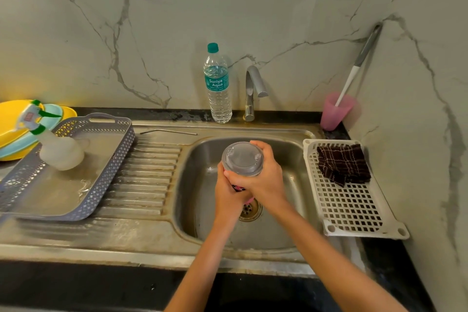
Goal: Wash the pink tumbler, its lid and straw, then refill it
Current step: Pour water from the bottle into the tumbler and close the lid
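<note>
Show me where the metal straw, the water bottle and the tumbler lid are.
metal straw (174, 131): head view, middle of its shaft.
water bottle (217, 83): head view, on its teal label.
tumbler lid (242, 159): head view, centre of its top face.

Grey lid (242, 158), pink tumbler (249, 200) — dark brown cloth (343, 163) with pale checks, clear bottle (218, 83) with teal cap and label, pink cup (336, 111), yellow plates (10, 119).

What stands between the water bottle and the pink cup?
In the head view, the steel tap stands between the water bottle and the pink cup.
</note>
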Demonstrator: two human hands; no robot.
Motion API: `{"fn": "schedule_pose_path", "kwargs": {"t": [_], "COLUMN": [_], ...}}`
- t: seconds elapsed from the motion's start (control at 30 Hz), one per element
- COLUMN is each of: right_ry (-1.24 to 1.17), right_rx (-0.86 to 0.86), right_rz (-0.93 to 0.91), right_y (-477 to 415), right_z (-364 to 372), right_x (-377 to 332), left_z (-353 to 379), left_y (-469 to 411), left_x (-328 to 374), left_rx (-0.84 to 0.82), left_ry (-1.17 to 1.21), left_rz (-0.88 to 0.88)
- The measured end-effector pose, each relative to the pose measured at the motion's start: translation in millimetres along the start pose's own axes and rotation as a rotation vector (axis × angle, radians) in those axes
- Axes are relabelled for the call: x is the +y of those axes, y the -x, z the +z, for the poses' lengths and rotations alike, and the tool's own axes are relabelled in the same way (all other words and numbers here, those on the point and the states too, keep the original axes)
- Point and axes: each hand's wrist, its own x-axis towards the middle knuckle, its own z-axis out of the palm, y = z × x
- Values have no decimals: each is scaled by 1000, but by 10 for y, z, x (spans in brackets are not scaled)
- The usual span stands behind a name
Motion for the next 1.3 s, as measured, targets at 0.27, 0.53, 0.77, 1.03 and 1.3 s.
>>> {"fn": "schedule_pose_path", "kwargs": {"t": [0.27, 0.53, 0.77, 1.03, 1.3], "right_ry": [-9, 124, 123, 55, 77], "right_rx": [-537, -340, -85, -267, -326], "right_rz": [5, -73, -42, 1, -72], "right_y": [-296, -203, -43, -126, -233], "right_z": [-444, -272, 67, 127, 179], "right_x": [-116, -162, -205, -203, -266], "left_z": [-264, -183, -118, -364, -568], "left_y": [-119, -58, -7, -104, -185], "left_x": [28, -13, 58, 32, -4], "left_rx": [-224, -132, 61, 34, -50], "left_ry": [-53, -47, -46, -43, -43], "left_rz": [27, 0, 0, -24, -43]}}
